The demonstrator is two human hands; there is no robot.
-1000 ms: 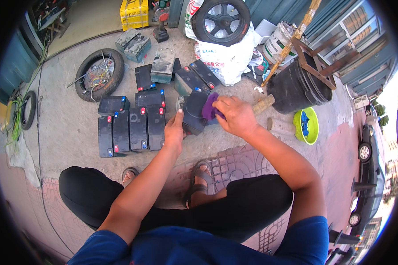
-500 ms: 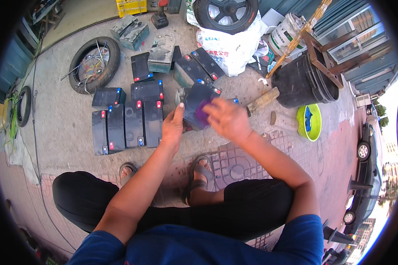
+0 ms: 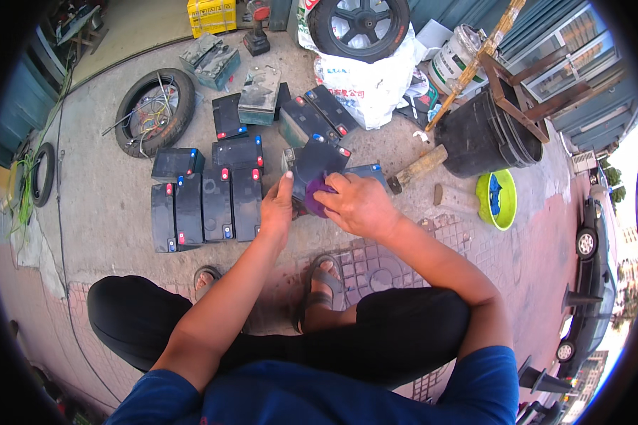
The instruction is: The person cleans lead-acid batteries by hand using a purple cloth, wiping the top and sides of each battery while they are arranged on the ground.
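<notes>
On paved ground before the knees: black boxy battery [image 3: 317, 164], tilted up, steadied by left hand [image 3: 278, 207] at its edge; right hand [image 3: 358, 205] presses purple cloth [image 3: 317, 203] against it. Likely heavy, rigid; grip both sides.

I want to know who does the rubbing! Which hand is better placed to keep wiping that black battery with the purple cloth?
Probably the right hand: it already presses the purple cloth against the black box-shaped battery. The left hand only steadies the battery's side.
</notes>
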